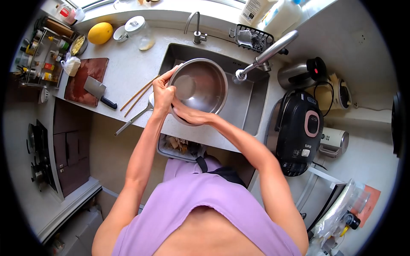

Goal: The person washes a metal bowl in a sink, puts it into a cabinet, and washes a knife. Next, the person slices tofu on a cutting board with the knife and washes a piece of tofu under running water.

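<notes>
A stainless steel mixing bowl (209,85) is held over the left part of the sink (252,109), its inside facing up towards me. My left hand (163,93) grips the bowl's left rim, with the fingers closed along its outer side. Inside the bowl, my right hand (191,114) lies flat against the lower left wall, fingers stretched out. Just left of the bowl, a long-handled metal utensil (137,120) rests on the counter, its head partly hidden behind my left wrist. Two wooden chopsticks (137,94) lie alongside it.
A cleaver (95,87) rests across a reddish-brown cutting board (92,68). The faucet (267,53) reaches over the sink from the right. A black rice cooker (297,128) and a kettle (297,73) stand at right. Below the counter edge is a waste bin (164,154).
</notes>
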Tool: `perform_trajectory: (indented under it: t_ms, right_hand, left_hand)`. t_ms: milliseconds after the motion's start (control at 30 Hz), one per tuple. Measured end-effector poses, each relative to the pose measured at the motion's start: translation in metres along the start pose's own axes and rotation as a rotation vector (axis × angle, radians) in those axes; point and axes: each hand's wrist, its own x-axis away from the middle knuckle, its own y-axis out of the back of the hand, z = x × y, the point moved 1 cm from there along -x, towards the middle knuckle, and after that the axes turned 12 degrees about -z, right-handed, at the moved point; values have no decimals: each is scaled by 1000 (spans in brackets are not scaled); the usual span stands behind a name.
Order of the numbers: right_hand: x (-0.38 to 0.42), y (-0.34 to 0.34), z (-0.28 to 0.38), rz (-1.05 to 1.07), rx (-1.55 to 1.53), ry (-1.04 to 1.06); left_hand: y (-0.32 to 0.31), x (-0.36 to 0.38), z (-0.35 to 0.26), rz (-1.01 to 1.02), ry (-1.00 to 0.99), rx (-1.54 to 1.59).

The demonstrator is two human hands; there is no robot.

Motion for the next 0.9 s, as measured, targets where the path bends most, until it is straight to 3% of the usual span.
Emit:
perform_trajectory:
  t_ms: [67,100,133,200,267,300,400,433,467,500,533,567,600,667,733,767,800,833,867,900]
  right_hand:
    - [6,11,-35,401,459,-103]
    - [-9,38,-8,495,779,-290]
    - [-5,45,-66,200,1247,172]
    - [-1,36,-92,-62,1204,165]
    - [15,-6,-91,88,690,68]
    - [4,-1,-32,273,-3,-107]
    - [17,-11,-40,212,-213,-215]
    - [15,3,-44,353,190,-111]
    - [14,27,-51,522,676,-185]
    - [-1,52,-29,679,1111,-127]
    - [-5,69,-73,615,1637,260]
    - [-19,89,-96,216,2107,911]
    - [-32,102,-87,200,2257,1070]
    - [-21,103,-60,301,2305,964]
    - [13,90,-46,334,1605,425]
    - [38,71,-57,65,1145,364]
    - [52,48,-67,-42,767,351]
    - [55,21,-54,64,618,100]
    - [51,-2,-43,104,149,-104]
    - [44,-19,-15,58,-122,-291]
  left_hand:
    - [8,-1,1,-3,14,-21]
    - [9,0,5,-3,11,-47]
    - [6,-1,9,4,3,-67]
    - [-3,-6,14,-15,-12,-58]
    - [-16,-8,12,32,-199,-199]
    - [-22,-7,17,52,-238,-213]
    - [-11,-16,29,12,-173,-214]
    - [-8,-16,21,37,-29,-94]
    - [-7,-17,21,37,-30,-97]
    - [-7,-17,22,82,-47,-206]
    - [-6,-15,24,128,-62,-315]
    - [-9,-12,26,153,-92,-388]
    - [-11,-15,26,155,-95,-383]
    - [-8,-21,27,149,-9,-315]
    - [-5,-31,21,109,-68,-162]
    - [-5,-32,20,92,-124,-224]
    - [-9,-35,18,66,-186,-283]
    - [-15,-34,17,58,-213,-308]
    - [-19,-28,19,58,-230,-338]
    - [-21,-28,26,79,-229,-329]
